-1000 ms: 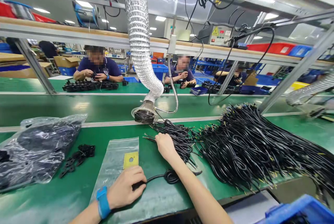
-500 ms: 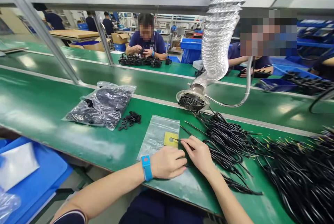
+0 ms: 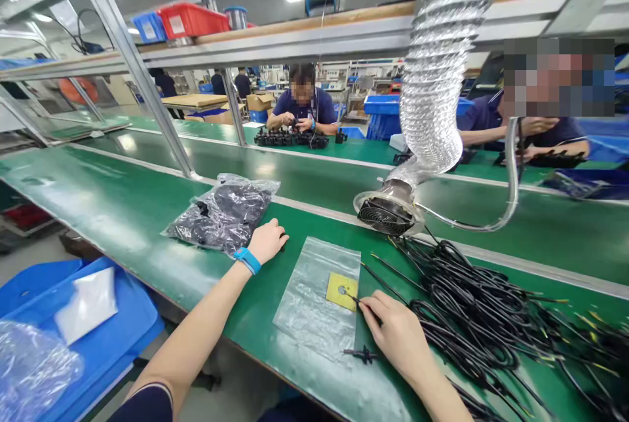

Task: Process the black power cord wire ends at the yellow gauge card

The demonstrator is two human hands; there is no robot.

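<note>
My left hand (image 3: 268, 242), a blue band on its wrist, is over the spot of the small loose black parts beside a clear bag of black parts (image 3: 223, 212). Its fingers are curled together, and what they hold is mostly hidden. My right hand (image 3: 396, 330) pinches a thin dark wire-like piece (image 3: 354, 299), whose tip reaches over the hole in a yellow square pad (image 3: 335, 292). That pad lies on a flat clear zip bag (image 3: 309, 304). Near my right hand, a small black cross-shaped part (image 3: 365, 355) rests at the bag's lower edge.
Black cables (image 3: 462, 297) are heaped at the right. A fan hood (image 3: 388, 209) on a silver duct (image 3: 432, 81) hangs above the bench. Blue bins (image 3: 118, 304) stand below the left edge. Two people (image 3: 304, 107) work across the bench.
My left hand has moved from beside my right hand to the loose black parts at the left. The cross-shaped part now shows. My right hand keeps its pinch by the pad; the view has tilted up.
</note>
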